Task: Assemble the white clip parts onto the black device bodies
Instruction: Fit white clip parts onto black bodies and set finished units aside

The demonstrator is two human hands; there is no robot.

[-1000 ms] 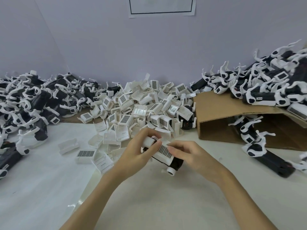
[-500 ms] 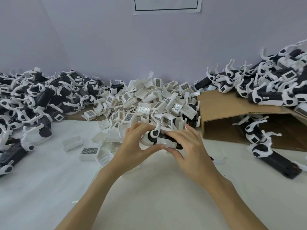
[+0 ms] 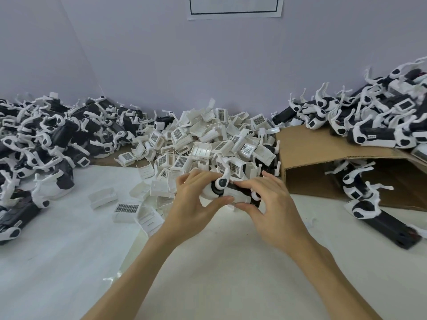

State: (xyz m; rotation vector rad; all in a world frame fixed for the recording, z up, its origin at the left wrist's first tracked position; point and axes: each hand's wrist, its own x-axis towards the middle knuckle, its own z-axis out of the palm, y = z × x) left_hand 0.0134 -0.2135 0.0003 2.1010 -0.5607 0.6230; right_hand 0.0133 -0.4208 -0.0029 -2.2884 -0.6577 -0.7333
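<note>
Moved up and away from the body, both hands and the black gadget, closer now to the heap of white clips than a second ago. Turned over too, with the round white knob now on top.

Held between both hands, just above the white table (image 3: 231,262) and right in front of the clip heap (image 3: 208,144). Left hand (image 3: 194,199) curled round the white end of the gadget (image 3: 227,191), thumb pressing from below, fingers over the top. Right hand (image 3: 272,202) pinching the dark end, thumb under, fingertips on top, other fingers spread a little. White clip (image 3: 238,196) lying along the side of the gadget, under the fingers. Fully snapped on or not: hard to tell, partly hidden by fingers.

Looks like the pushing-on step for this one, nearly done.

Lots finished already, by the look of it: big pile of black-and-white gadgets on the left (image 3: 46,139), another big pile up on the brown cardboard box (image 3: 323,148) at the right (image 3: 381,116), a few more inside and beside the box. Which pile is done and which is waiting: cannot say for sure.

Lots left too: a big heap of loose clips in the middle, a few scattered on the table near the left hand.
</note>
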